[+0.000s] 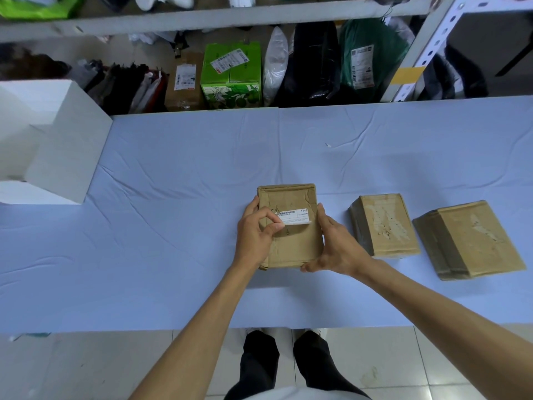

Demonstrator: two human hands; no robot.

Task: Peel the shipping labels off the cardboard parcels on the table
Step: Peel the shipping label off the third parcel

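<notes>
A brown cardboard parcel (294, 243) lies on the blue-covered table (173, 197) in front of me. A small white shipping label (295, 216) is stuck across its top. My left hand (255, 236) rests on the parcel's left side, thumb and forefinger pinching the label's left end. The parcel's right edge and near corner are held by my right hand (334, 243). Two more cardboard parcels (385, 225) (473, 238) lie to the right, their tops showing torn pale patches and no labels.
A white open box (57, 140) stands at the table's left. Behind the table, metal shelving (418, 53) holds labelled packages, a green carton (232, 76) and bags. My legs show below the table's near edge.
</notes>
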